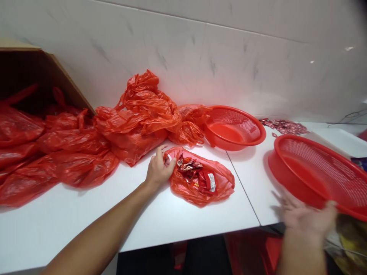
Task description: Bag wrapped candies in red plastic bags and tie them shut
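My left hand (pixel 161 168) is closed on the left edge of a red plastic bag (pixel 220 187) lying on the white table. Through the bag's mouth, small shiny red packets (pixel 190 168) show, along with a red pack bearing a white label (pixel 211 182). My right hand (pixel 308 217) is blurred, palm up with its fingers spread, at the near side of a red plastic basket (pixel 304 179). Its thumb overlaps the basket's rim; whether it touches is unclear. Nothing shows in the right palm.
Filled red bags (pixel 137 130) crowd the left and back, some inside a cardboard box (pixel 69 84). Another red basket (pixel 235 143) stands by the tiled wall. Small patterned packets (pixel 286 126) and a white tray (pixel 335 139) lie at the back right. A seam crosses the table (pixel 137 229).
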Motion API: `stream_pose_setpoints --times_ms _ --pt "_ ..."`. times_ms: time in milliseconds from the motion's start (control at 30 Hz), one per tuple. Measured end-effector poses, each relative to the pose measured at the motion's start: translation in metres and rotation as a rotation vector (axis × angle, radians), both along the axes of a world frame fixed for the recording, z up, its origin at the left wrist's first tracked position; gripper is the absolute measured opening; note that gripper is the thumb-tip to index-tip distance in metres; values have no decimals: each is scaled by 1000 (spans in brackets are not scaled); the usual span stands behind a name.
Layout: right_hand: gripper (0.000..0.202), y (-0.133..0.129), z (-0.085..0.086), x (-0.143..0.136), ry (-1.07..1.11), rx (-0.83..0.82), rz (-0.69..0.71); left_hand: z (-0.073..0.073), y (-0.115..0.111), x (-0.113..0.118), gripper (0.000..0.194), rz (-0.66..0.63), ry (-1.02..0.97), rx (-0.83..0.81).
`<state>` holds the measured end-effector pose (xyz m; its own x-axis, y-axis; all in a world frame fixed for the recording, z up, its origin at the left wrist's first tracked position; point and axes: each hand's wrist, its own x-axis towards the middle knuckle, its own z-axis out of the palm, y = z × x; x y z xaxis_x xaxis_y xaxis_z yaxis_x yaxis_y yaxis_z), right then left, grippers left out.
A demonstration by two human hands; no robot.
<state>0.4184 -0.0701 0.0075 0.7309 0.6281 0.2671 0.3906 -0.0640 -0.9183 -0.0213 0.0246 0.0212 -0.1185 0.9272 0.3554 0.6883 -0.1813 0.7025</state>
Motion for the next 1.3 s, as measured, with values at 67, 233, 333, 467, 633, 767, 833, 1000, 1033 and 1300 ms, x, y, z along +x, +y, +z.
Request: stream_pose_setpoints --times_ms 67,233,333,467,633,767,833,1000,1033,1300 --pt "77 0 -6 -52 390 -122 174 1 -2 3 53 7 0 -8" --pt "51 9 0 -129 -27 -335 435 3 -6 7 46 -20 -233 -9" --pt "39 20 24 -121 -150 -336 499 22 -4 6 42 -84 -457 -20" --pt "43 39 70 -103 -125 -247 592 84 5 -1 39 -189 -540 -67" --pt "45 71 132 -116 94 56 701 170 8 -10 41 -341 -569 54" --pt "40 93 174 -146 309 293 842 206 -4 -6 37 -343 -578 261" --pt "39 99 189 -162 323 335 966 212 -12 -3 33 -299 -531 351" --pt "43 98 203 -202 260 237 1339 211 -27 1 8 -235 -353 486" --pt "50 97 203 -210 245 169 1402 210 -27 1 6 -269 -332 496" --pt "30 110 186 -244 -92 -116 1556 197 -12 13 13 -511 -168 268"
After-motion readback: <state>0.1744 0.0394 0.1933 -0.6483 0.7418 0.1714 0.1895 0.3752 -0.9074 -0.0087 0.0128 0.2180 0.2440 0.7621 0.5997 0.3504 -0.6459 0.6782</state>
